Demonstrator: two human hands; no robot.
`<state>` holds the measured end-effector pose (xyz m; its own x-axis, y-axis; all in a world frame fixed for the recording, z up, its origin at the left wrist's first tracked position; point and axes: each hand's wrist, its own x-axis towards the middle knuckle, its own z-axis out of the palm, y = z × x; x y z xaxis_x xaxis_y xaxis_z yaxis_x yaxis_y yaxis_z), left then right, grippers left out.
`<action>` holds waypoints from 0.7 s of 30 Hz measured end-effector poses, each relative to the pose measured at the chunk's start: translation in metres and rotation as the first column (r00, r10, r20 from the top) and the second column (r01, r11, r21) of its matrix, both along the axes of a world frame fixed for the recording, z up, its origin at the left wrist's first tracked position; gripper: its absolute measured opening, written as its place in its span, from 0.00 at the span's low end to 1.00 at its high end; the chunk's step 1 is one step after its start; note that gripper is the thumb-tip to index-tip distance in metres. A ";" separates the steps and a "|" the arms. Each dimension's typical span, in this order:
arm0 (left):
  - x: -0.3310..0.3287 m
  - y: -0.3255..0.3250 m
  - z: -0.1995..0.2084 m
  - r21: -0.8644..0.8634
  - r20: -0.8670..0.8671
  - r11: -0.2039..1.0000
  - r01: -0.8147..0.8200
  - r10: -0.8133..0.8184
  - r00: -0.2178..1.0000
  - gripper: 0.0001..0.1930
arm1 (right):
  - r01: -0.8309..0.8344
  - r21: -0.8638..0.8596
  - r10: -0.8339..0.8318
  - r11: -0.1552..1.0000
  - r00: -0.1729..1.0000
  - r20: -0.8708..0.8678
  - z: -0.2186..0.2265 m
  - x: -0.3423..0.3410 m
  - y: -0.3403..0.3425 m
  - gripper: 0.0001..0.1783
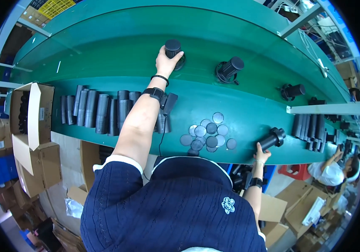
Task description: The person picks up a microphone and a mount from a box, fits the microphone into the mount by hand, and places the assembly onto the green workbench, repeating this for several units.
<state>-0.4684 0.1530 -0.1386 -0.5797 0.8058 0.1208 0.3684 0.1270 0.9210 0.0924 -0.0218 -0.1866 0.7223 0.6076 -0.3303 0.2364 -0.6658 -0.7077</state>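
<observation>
On the far green surface, my left hand point(166, 63) has its fingers wrapped round a black cylindrical part point(173, 47) that stands upright on a dark round base. Low on the right, at the near table edge, my right hand point(262, 154) grips the lower end of a black tube with a wide flanged head point(272, 139). That tube lies tilted, its head pointing away to the right. Between the two hands, several flat dark discs point(211, 142) are spread on the table, some overlapping. A black handheld device with a cord point(170, 103) is next to my left wrist.
Several black tubes point(91, 108) are lined up at left, more point(308, 126) at right. Two black flanged cylinders point(232, 66) point(292, 91) sit on the far strip. An open carton point(41, 113) flanks the table's left end. At far right, another person point(333, 170) works.
</observation>
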 end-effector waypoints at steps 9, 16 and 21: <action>0.088 -0.124 0.036 0.009 0.086 0.935 0.356 -0.355 0.931 0.07 | 0.078 0.362 0.119 0.929 0.862 -0.492 0.074 -0.035 -0.014 0.25; 0.150 -0.162 0.112 0.085 -0.309 0.621 0.779 -0.727 0.613 0.29 | -0.697 0.329 0.771 0.637 0.565 -0.293 0.177 -0.121 0.017 0.18; 0.152 -0.170 0.141 -0.391 -0.074 0.363 0.846 -0.928 0.365 0.33 | -0.919 0.314 0.957 0.237 0.165 -0.238 0.207 -0.187 0.053 0.18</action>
<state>-0.3168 -0.0168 0.0023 0.5174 0.8404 -0.1612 0.6003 -0.2222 0.7683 -0.0950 0.0307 0.0204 -0.5571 0.7802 -0.2843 0.3985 -0.0492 -0.9158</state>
